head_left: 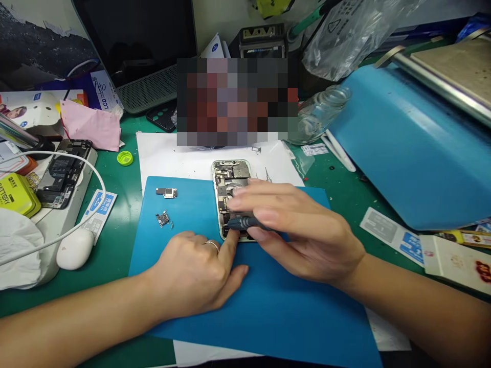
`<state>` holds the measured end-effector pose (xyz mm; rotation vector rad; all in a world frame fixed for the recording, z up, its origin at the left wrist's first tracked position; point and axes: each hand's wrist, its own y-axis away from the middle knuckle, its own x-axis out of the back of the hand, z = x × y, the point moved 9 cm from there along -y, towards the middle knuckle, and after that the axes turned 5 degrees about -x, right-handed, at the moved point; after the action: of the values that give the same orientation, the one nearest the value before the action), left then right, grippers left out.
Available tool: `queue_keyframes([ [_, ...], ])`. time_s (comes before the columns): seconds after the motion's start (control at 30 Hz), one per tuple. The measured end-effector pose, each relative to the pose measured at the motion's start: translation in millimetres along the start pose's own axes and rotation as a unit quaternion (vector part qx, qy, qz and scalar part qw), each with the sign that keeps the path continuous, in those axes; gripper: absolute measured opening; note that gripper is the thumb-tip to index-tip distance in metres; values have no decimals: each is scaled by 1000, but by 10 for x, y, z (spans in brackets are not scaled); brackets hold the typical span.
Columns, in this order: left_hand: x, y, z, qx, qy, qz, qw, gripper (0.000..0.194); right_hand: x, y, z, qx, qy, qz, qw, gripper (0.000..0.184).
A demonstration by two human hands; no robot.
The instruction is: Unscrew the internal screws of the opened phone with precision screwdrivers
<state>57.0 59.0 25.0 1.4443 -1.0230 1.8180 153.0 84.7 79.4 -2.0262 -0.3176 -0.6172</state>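
An opened smartphone [223, 191] with its inner parts bare lies on the blue mat [184, 327]. The index finger of my left hand [195, 271] presses on its bottom end. That hand's thumb stands apart, its other fingers are curled, and nothing is in its grasp. Between thumb and fingers, my right hand [307, 230] grips a dark screwdriver [245, 222], its tip at the phone's lower left corner. My fingers hide the phone's right side. Left of it on the mat lie a small shielded part [166, 192] and a small circuit board [162, 219] with tiny bits beside it.
On the left are another opened phone [65, 171] on a white box, a white earbud case [75, 249] and a white cable [92, 168]. A glass jar [320, 115] leans at the back, near a blurred-out patch. A blue sheet [399, 153] stands at the right.
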Motion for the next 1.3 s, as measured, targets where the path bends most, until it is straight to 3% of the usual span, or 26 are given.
queue_keyframes([
  [0.2, 1, 11, 12, 3, -14, 7, 1000, 41, -31, 38, -2, -3, 13, 10, 1000, 34],
  [0.37, -20, 11, 24, 0, -8, 2, 1000, 45, -19, 87, 28, -3, -19, 33, 999, 53],
  [0.53, -21, 7, 29, 0, -5, 3, 1000, 45, -13, 105, 28, -8, -35, 17, 999, 64],
  [0.73, -39, 23, 43, -5, -1, -7, 1000, 45, -7, 88, 64, -26, -16, 49, 998, 55],
  [0.97, -20, 20, 26, 0, -19, -5, 1000, 38, -49, -2, 27, -36, -11, 7, 999, 60],
  [1.3, -11, 18, 40, -3, -16, 0, 1000, 40, -30, 29, 50, -26, -14, 5, 1000, 54],
])
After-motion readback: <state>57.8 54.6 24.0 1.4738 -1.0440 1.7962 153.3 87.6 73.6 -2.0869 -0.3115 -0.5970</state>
